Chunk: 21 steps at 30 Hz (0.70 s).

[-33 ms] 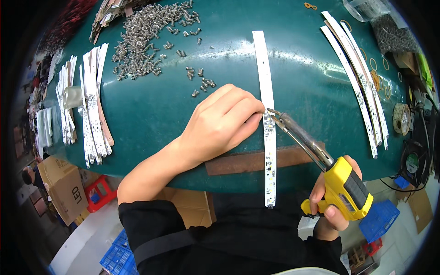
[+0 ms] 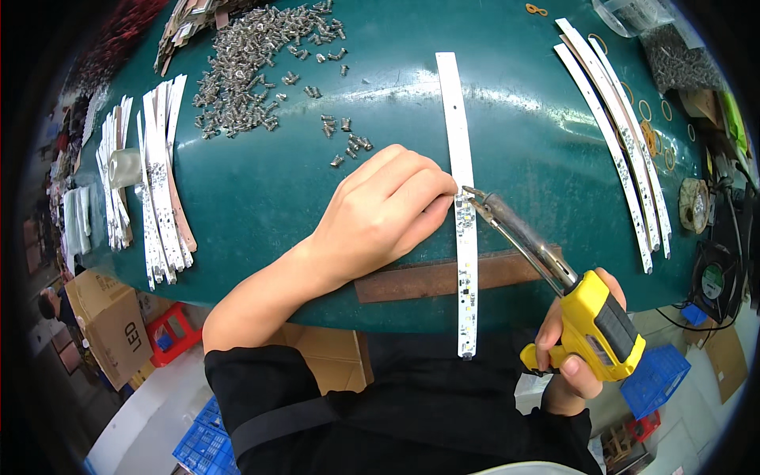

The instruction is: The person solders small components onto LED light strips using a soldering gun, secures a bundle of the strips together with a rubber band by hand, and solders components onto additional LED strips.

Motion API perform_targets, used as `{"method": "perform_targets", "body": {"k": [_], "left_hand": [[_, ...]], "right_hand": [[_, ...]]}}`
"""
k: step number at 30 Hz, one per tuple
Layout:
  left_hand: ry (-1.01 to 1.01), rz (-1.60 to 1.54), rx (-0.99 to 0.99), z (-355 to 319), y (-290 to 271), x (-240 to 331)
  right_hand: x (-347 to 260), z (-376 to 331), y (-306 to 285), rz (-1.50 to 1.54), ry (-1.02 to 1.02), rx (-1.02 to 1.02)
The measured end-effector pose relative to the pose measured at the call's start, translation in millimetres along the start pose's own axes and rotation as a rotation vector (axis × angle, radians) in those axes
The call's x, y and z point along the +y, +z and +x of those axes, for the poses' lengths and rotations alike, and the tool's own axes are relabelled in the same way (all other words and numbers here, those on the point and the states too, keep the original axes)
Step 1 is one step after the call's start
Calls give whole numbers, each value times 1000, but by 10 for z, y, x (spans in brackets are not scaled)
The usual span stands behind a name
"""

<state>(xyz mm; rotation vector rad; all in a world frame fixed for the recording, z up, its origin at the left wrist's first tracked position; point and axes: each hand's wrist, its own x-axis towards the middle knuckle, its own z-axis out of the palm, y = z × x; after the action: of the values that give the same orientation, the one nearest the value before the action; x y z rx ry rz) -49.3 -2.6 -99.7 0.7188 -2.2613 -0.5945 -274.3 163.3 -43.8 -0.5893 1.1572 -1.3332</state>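
A long white LED circuit strip (image 2: 468, 293) lies lengthwise in front of me, its near end reaching past the table edge. My left hand (image 2: 380, 206) is closed in a pinch at the strip's left side; whatever its fingertips hold is hidden. In my right hand (image 2: 551, 331) is a yellow soldering gun (image 2: 599, 332) with a long metal barrel. Its tip touches or nearly touches the strip, just right of my left fingertips. Small metal spring-like parts (image 2: 245, 75) are heaped at the far left, with a few loose ones nearer my left hand.
Under the strip runs a flat brown bar (image 2: 412, 283) on the green table (image 2: 277, 190). Bundles of circuit strips (image 2: 162, 198) lie at left, several more strips (image 2: 625, 150) at right. Rubber bands (image 2: 647, 138) and a solder roll (image 2: 694, 206) sit near the right edge.
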Motion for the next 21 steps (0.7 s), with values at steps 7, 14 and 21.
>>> {"method": "perform_targets", "body": {"k": [7,14,21], "left_hand": [[13,-3,21,5,10,-23],[15,-8,13,0,-2,-22],[18,14,10,-5,-8,-28]], "right_hand": [[-16,-1,9,29,17,-26],[-36,-4,21,16,52,-27],[-90,-4,-15,-43,85,-73]]}}
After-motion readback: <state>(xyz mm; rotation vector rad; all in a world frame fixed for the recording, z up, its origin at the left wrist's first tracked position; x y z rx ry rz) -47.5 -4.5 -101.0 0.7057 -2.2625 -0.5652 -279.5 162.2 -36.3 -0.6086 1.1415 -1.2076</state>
